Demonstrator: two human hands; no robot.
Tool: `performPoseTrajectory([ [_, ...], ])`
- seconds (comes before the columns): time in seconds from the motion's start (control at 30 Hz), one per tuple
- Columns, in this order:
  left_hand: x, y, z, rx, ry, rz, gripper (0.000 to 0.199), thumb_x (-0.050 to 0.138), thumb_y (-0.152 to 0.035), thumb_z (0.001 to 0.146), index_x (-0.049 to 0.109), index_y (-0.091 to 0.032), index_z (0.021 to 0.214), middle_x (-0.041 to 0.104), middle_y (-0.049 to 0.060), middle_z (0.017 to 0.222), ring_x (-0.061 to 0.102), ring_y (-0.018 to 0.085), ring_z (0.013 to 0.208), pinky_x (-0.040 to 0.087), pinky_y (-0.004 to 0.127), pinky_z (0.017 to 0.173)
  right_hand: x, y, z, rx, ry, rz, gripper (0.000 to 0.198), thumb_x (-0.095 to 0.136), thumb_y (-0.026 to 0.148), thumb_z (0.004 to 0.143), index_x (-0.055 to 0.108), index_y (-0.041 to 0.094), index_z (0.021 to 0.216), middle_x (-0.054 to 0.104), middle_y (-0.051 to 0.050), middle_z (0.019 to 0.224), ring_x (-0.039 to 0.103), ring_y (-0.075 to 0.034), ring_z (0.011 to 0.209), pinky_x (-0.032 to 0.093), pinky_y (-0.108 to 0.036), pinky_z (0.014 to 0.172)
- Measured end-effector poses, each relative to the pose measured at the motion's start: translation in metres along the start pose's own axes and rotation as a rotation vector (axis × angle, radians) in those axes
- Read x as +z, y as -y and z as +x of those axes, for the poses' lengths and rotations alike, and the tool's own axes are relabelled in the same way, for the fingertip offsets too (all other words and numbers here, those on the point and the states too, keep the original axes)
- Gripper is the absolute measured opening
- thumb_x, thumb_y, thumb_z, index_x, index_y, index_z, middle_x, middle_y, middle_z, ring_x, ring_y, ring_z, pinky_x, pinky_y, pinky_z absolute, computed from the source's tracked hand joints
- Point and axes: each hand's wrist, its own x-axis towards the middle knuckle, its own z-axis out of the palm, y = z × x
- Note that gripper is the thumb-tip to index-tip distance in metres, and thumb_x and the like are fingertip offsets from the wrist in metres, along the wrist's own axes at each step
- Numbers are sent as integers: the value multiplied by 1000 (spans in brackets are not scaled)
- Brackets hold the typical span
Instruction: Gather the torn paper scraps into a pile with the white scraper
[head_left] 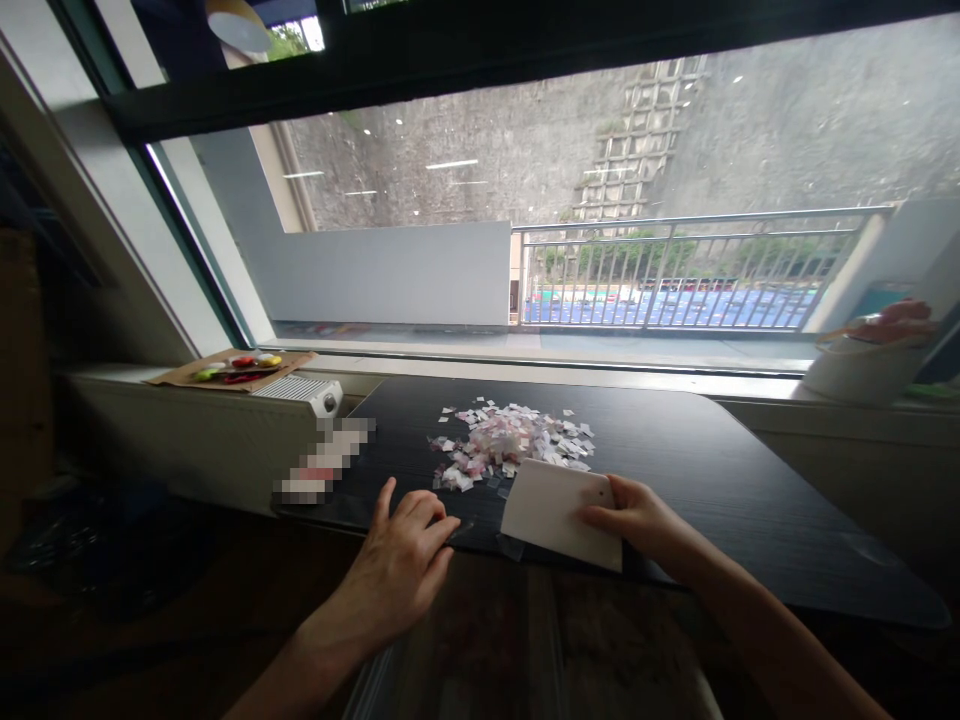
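Observation:
My right hand (637, 515) grips the right edge of a white card (559, 508), thumb on top. The card has a small hole near that edge and is tilted over the front of the table. My left hand (411, 545) is at the table's front edge, its fingers curled and one raised. At its fingertips is a small see-through piece (465, 528), seemingly clear plastic, hard to make out. Beyond both hands lies a loose heap of small white and pinkish paper squares (514, 435). Another clear scrap (511, 547) shows by the card's lower left corner.
The dark table (675, 440) stands against a large window. On the left, a radiator cover (202, 425) bears a cardboard sheet (176, 372) with colourful items. A blurred-out item (326, 465) lies at the table's left edge. A white bucket (855, 370) is at the right.

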Motion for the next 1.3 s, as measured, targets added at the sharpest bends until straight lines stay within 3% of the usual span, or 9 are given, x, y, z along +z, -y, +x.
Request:
performPoseTrajectory([
  [0.33, -3, -1, 0, -1, 1, -2, 28, 45, -13, 81, 61, -23, 101, 59, 3, 96, 52, 21, 102, 18, 62, 106, 19, 14, -6, 32, 61, -34, 33, 80, 28, 51, 63, 15, 76, 71, -4, 73, 65, -21, 66, 52, -32, 62],
  [0.47, -4, 0, -3, -2, -13, 8, 28, 46, -12, 81, 60, -23, 102, 59, 3, 97, 52, 21, 103, 18, 61, 107, 24, 15, -15, -50, 131, -69, 30, 77, 32, 57, 61, 17, 76, 68, -1, 71, 62, -19, 64, 50, -29, 57],
  [0.63, 2, -2, 11, -22, -2, -17, 29, 45, -13, 82, 60, -22, 106, 59, 4, 98, 51, 22, 105, 18, 61, 106, 17, 16, -9, -256, -120, -223, 29, 72, 41, 65, 58, 20, 79, 60, 1, 63, 55, -15, 57, 44, -26, 51],
  [0.73, 8, -6, 31, -20, 26, -26, 30, 45, -14, 83, 59, -21, 109, 60, 5, 99, 51, 22, 106, 18, 61, 106, 14, 16, 0, -300, -224, -322, 27, 69, 42, 68, 57, 20, 78, 58, 2, 62, 52, -15, 57, 43, -27, 51],
  [0.83, 13, -8, 49, 8, 36, 2, 28, 43, -15, 84, 60, -21, 107, 60, 6, 102, 51, 23, 105, 17, 62, 106, 15, 16, 2, -305, -231, -368, 25, 67, 41, 69, 56, 20, 76, 57, 1, 63, 51, -15, 58, 42, -27, 52],
  [0.97, 16, -8, 61, 22, 47, 46, 24, 44, -16, 84, 62, -21, 99, 61, 7, 102, 52, 23, 103, 18, 61, 105, 14, 17, -1, -279, -132, -348, 24, 67, 39, 69, 57, 20, 79, 60, 0, 66, 53, -15, 59, 42, -26, 52],
  [1.13, 23, -3, 67, 23, 92, 90, 28, 44, -15, 84, 62, -23, 103, 61, 7, 100, 52, 24, 102, 20, 64, 104, 16, 22, 6, -348, -280, -452, 21, 65, 40, 71, 56, 21, 77, 58, 1, 65, 52, -16, 59, 41, -26, 52],
  [1.3, 15, -5, 50, 33, 87, 49, 24, 43, -16, 85, 65, -23, 94, 58, 7, 102, 50, 23, 107, 18, 64, 105, 24, 26, 15, -385, -295, -580, 19, 62, 40, 73, 54, 23, 76, 57, 1, 64, 52, -18, 60, 39, -28, 55],
])
